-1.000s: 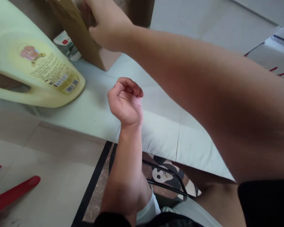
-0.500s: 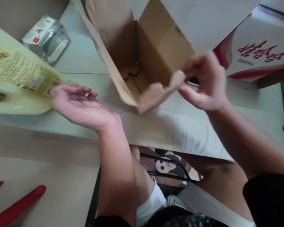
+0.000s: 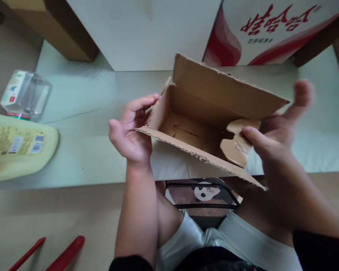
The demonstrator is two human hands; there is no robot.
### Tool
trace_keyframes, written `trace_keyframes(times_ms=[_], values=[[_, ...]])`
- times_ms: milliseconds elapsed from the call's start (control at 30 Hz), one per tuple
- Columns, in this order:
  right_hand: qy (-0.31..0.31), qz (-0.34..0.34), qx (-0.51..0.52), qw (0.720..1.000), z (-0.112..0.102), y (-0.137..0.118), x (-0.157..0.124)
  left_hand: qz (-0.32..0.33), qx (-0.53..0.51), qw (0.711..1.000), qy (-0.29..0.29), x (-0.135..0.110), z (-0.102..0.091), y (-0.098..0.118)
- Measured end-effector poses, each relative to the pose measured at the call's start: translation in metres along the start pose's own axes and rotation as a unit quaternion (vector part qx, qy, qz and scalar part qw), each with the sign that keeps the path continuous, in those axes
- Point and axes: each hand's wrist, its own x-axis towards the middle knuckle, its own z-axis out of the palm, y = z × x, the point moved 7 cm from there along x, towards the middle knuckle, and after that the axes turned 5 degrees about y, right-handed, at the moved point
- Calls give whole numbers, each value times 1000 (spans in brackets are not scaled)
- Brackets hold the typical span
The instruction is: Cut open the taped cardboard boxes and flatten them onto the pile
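An open, empty brown cardboard box (image 3: 203, 109) is held between both hands above the near edge of a pale green table (image 3: 96, 150). My left hand (image 3: 131, 130) grips the box's left end flap, fingers curled over its edge. My right hand (image 3: 274, 131) holds the right end, thumb pressed on a torn, curled side flap, fingers wrapped behind the box. The long flaps stand open, one toward me and one away.
A yellow detergent jug (image 3: 17, 145) lies on the table at left, with a clear plastic jar (image 3: 25, 94) behind it. A white and red carton (image 3: 271, 30) and a brown box (image 3: 56, 26) stand at the back. Red bars (image 3: 62, 256) lie on the floor.
The box has come toward me and turned so its opening faces up. My left hand, which was open palm-up near the jug, has taken the box's left end.
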Motion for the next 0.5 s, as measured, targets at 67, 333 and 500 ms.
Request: trace_keyframes(times_ms=[67,333,500], values=[[19,28,37,999,1,12,-3,33,70,997,-27,-1,8,-1],[-60,-9,53,997,10,13,-8,126,163,978,22,1,4,-17],[-87,-13,111,990,6,13,-17,123,224,967,16,1,13,-22]])
